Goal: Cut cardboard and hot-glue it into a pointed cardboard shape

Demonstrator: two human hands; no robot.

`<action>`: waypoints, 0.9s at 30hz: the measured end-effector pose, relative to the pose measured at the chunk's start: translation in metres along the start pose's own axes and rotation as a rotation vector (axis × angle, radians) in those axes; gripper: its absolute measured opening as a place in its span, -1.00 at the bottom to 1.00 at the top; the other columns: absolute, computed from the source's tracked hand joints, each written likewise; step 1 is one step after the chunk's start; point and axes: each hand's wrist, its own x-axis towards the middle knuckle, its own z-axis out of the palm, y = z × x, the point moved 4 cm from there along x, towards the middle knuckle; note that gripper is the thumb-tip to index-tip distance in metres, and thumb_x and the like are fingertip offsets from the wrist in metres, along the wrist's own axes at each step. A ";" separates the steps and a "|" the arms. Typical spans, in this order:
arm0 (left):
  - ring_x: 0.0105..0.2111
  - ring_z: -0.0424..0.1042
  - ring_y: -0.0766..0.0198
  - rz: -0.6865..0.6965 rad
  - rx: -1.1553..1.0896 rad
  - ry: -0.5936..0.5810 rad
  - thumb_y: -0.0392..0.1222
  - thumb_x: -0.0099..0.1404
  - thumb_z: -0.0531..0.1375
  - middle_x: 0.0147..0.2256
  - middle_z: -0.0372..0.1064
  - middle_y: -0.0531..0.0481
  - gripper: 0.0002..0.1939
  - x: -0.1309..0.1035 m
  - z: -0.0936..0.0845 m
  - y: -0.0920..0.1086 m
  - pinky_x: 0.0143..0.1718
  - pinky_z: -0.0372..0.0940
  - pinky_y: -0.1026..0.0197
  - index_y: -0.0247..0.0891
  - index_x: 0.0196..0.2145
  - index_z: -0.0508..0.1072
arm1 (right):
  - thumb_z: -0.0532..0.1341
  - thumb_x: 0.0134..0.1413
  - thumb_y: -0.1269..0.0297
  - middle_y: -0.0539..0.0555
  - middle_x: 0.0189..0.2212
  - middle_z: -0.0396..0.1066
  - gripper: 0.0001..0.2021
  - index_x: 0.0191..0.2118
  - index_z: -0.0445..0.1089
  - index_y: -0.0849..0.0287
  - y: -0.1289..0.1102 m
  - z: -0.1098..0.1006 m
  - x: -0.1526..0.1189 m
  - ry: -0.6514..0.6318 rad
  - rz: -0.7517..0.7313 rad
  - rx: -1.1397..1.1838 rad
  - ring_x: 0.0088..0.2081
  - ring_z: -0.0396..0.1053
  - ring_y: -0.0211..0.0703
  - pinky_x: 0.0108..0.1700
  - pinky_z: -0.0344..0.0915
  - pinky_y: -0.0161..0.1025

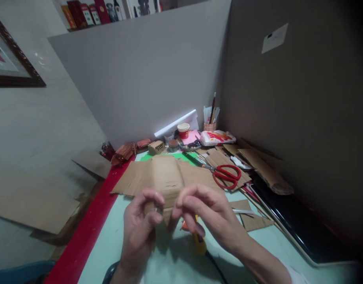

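My left hand [138,225] is curled, thumb and index finger drawn together over something small and blurred. Opposite it, my right hand [212,215] has its fingertips pressed together in a pinch; what they hold, if anything, cannot be made out. Just beyond both hands stands a folded cardboard form [166,171] with a smooth top face, its lower edge close to the fingertips. Whether the fingers touch it is unclear. Beneath my right hand a yellow and orange tool with a black cord, apparently a glue gun [201,243], lies partly hidden on the table.
Red-handled scissors [225,175] lie right of the cardboard. Cardboard scraps [258,167] and a glossy black flat device [302,225] line the right side. A paper cup [183,130], a tissue pack [217,137] and a pen holder [210,125] stand at the back, before grey partitions.
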 end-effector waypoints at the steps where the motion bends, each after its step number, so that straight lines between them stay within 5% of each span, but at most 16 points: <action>1: -0.44 0.37 0.28 -0.007 0.027 -0.002 0.05 0.01 0.49 -0.45 0.39 0.06 -0.68 0.000 0.000 -0.001 -0.50 0.23 0.35 -0.19 -0.40 0.55 | 0.18 0.43 0.24 0.03 -0.42 0.50 -0.81 -0.20 0.46 0.22 -0.002 0.002 0.000 -0.014 -0.008 -0.028 -0.61 0.22 -0.45 -0.55 0.15 -0.48; 5: -0.38 0.40 0.22 0.019 0.115 0.024 0.03 -0.06 0.51 -0.44 0.43 0.06 -0.67 -0.001 0.001 0.000 -0.41 0.27 0.31 -0.17 -0.41 0.58 | 0.12 0.45 0.36 -0.11 -0.55 0.37 -0.80 -0.11 0.52 0.15 -0.010 0.005 -0.002 -0.035 -0.092 -0.134 -0.60 0.27 -0.45 -0.42 0.30 -0.48; 8: -0.37 0.41 0.19 -0.015 0.115 -0.020 -0.03 -0.07 0.52 -0.44 0.47 0.06 -0.68 -0.003 0.003 -0.002 -0.33 0.28 0.26 -0.15 -0.38 0.58 | 0.17 0.42 0.41 -0.05 -0.38 0.45 -0.79 -0.06 0.56 0.10 -0.018 0.005 -0.004 -0.038 -0.223 -0.225 -0.55 0.30 -0.44 -0.46 0.31 -0.52; 14: -0.34 0.39 0.18 0.002 0.215 -0.081 0.20 -0.15 0.52 -0.40 0.48 0.05 -0.52 -0.002 0.000 -0.006 -0.29 0.24 0.26 -0.15 -0.37 0.59 | 0.25 0.32 0.53 0.11 -0.30 0.50 -0.85 -0.11 0.59 0.35 -0.035 0.014 -0.009 -0.120 -0.457 -0.559 -0.23 0.43 -0.29 -0.13 0.37 -0.47; 18: -0.34 0.41 0.20 0.013 0.237 -0.144 0.22 -0.14 0.52 -0.39 0.48 0.06 -0.51 0.000 0.003 -0.004 -0.29 0.25 0.29 -0.14 -0.36 0.59 | 0.20 0.35 0.55 0.10 -0.31 0.47 -0.84 -0.17 0.56 0.35 -0.037 0.017 -0.010 -0.150 -0.437 -0.590 -0.22 0.41 -0.27 -0.12 0.35 -0.42; 23: -0.35 0.40 0.20 -0.046 0.181 -0.062 0.13 -0.14 0.54 -0.42 0.46 0.06 -0.56 0.000 0.003 -0.002 -0.35 0.26 0.31 -0.17 -0.40 0.58 | 0.15 0.34 0.50 0.05 -0.35 0.37 -0.88 -0.26 0.40 0.24 -0.034 0.015 -0.013 -0.033 -0.448 -0.643 -0.31 0.32 -0.24 -0.23 0.29 -0.32; 27: -0.38 0.42 0.20 -0.101 0.016 -0.104 0.15 -0.04 0.49 -0.35 0.45 0.03 -0.57 -0.001 0.004 -0.005 -0.45 0.30 0.31 -0.15 -0.29 0.59 | 0.06 0.47 0.30 -0.09 -0.47 0.20 -0.79 -0.28 0.27 0.14 -0.025 0.002 -0.011 0.110 -0.232 -0.501 -0.48 0.16 -0.32 -0.41 0.15 -0.36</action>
